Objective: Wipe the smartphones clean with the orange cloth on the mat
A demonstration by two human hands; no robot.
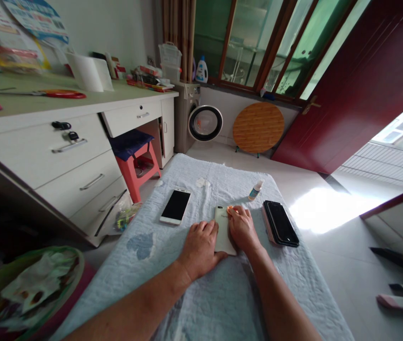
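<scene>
A low table spread with a pale blue quilted cover fills the foreground. Near its middle lies a face-down white smartphone, camera lens towards the far edge. The person's left hand lies palm down against its left side, fingers together, thumb spread apart along the near end. The right hand pinches a small orange piece, its material unclear, against the phone's far end. Towards the cover's left edge, a white-framed smartphone lies screen up and dark. A small spray bottle stands near the far right corner; stacked phones, black uppermost, lie by the right edge.
</scene>
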